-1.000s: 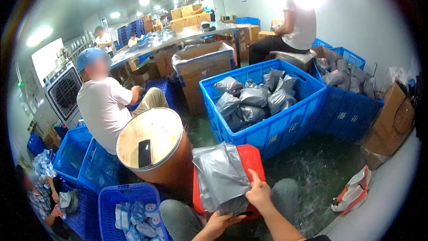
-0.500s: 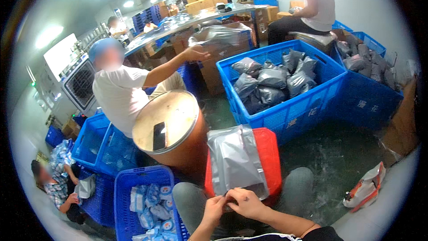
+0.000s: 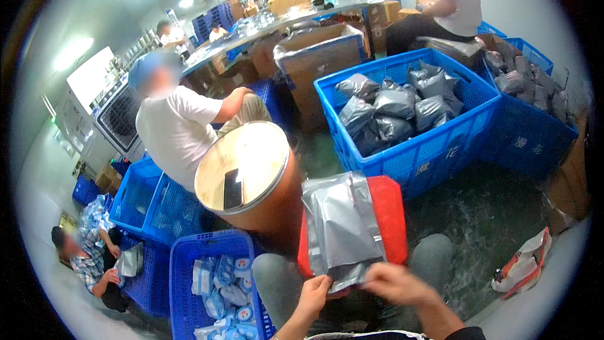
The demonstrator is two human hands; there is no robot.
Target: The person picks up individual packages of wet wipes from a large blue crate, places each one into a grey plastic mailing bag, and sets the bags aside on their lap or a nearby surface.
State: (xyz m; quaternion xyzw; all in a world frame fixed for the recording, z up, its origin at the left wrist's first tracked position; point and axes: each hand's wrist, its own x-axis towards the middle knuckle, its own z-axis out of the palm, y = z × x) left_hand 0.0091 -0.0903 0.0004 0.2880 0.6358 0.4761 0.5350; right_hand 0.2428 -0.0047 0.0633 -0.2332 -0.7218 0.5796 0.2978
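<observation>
A stack of flat silver-grey plastic mailing bags lies on a red plastic surface between my knees. My left hand pinches the near left corner of the top bag. My right hand is at the bag's near right corner, smeared by motion, so its grip cannot be made out. Between the two hands the near edge of the bag shows a dark strip, like a parted mouth. To the left, a dark blue basket holds several light blue and white soft packs.
A wooden-topped drum bearing a phone stands ahead left, beside a seated co-worker. A large blue crate of filled grey bags is ahead right. A crumpled white-and-red bag lies on the floor at right.
My hands, together before, have moved apart along the bag's near edge, the right one to the right. The co-worker's outstretched arm has dropped to the knee. The whole view has shifted slightly.
</observation>
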